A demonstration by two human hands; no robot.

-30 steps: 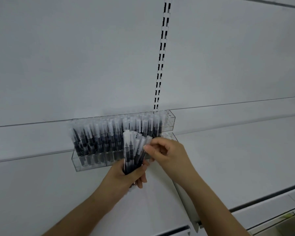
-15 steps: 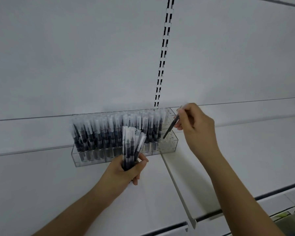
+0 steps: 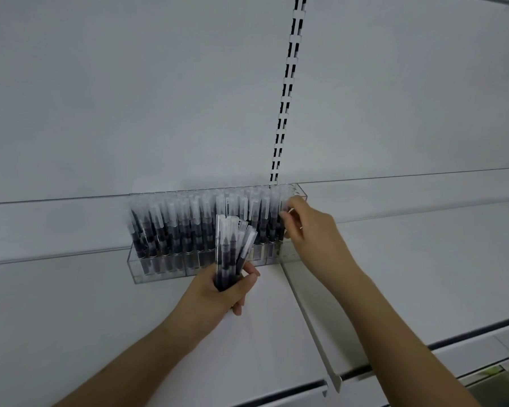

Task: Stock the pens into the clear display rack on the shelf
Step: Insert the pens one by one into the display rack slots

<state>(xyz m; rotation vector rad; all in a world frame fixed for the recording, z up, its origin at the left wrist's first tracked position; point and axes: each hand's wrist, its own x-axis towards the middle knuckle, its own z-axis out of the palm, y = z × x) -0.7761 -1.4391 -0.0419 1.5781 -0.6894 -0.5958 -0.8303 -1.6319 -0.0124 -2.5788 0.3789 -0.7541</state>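
A white shelf (image 3: 409,274) is spreading out beneath both hands, with a white back panel (image 3: 130,98) rising behind the fingers and a slotted upright strip (image 3: 288,83) running up it, above the right fingertips. A thin white divider (image 3: 312,324) is crossing the shelf below the right wrist, between the two forearms.

The clear display rack (image 3: 159,271) is sitting on the shelf against the panel, stretching leftward from the right fingers and passing just behind the left ones. It is standing nearly full of upright pens (image 3: 174,227), dark barrels under clear caps.

The left hand (image 3: 218,295) is gripping a bundle of spare pens (image 3: 229,251) in front of the rack, its fingers (image 3: 241,306) curling fully round the lower barrels and the thumb pressing across the front, while the capped ends are fanning out above the fist.

The right hand (image 3: 309,233) is reaching to the rack's right end, fingers bent inward and drawn close together, the fingertips (image 3: 284,215) touching the cap of a single pen (image 3: 282,227) standing at that end. Whether they are pinching that pen or only resting against it, I cannot tell.
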